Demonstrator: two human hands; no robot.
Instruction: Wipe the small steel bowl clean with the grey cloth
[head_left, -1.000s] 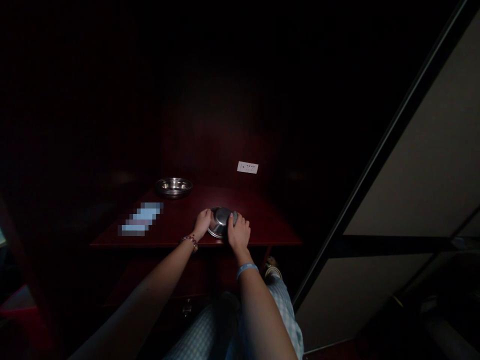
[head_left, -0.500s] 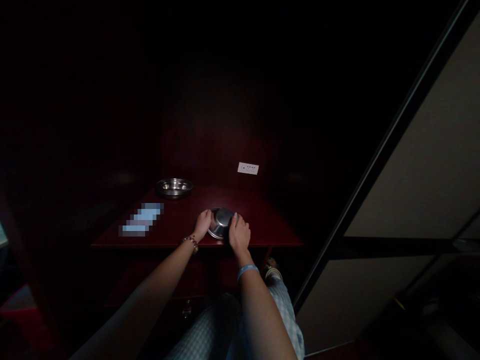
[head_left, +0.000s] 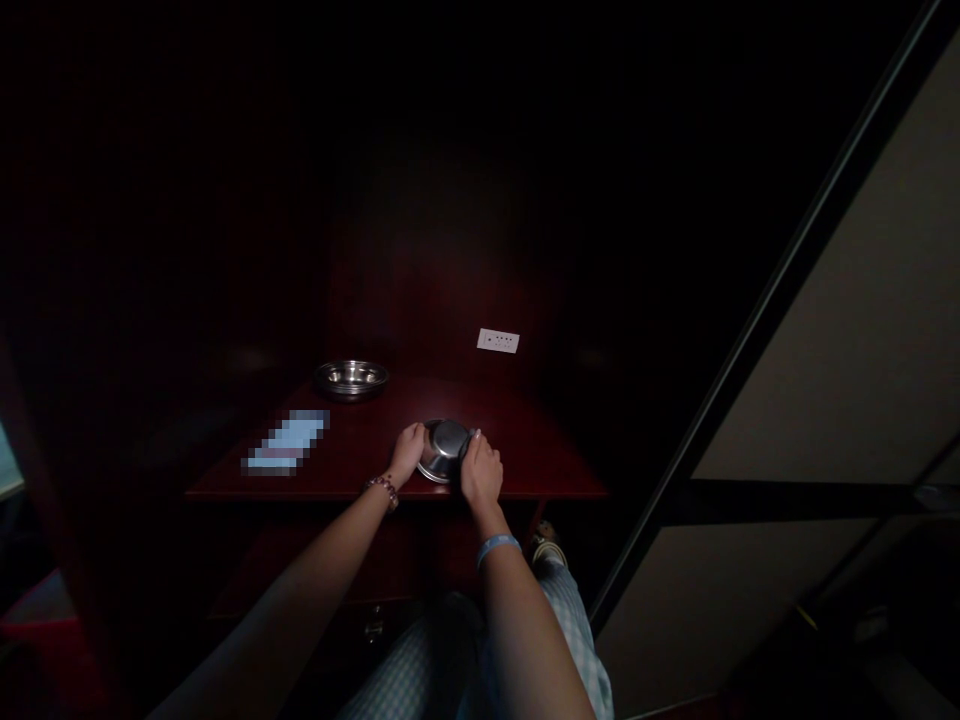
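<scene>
A shiny metal bowl (head_left: 448,440), bottom side up, is between my hands near the front edge of a dark red desk (head_left: 360,470). My left hand (head_left: 407,450) is closed on its left rim, and my right hand (head_left: 481,470) grips the right side, its fingers partly hiding that rim. Whether the bowl rests on the desktop or is slightly raised, I cannot tell. Farther back on the left, several nested metal bowls (head_left: 351,380) stand right side up, apart from my hands.
A blurred-out light blue rectangle (head_left: 289,442) lies on the desk's left part. A white power socket (head_left: 498,341) is set in the back wall. Below the desktop are my legs in checked trousers (head_left: 566,600). A pale panel with a dark frame (head_left: 825,370) slants along the right.
The whole view has shifted very slightly. My hands keep the same grip on the upturned bowl, and nothing else has visibly moved.
</scene>
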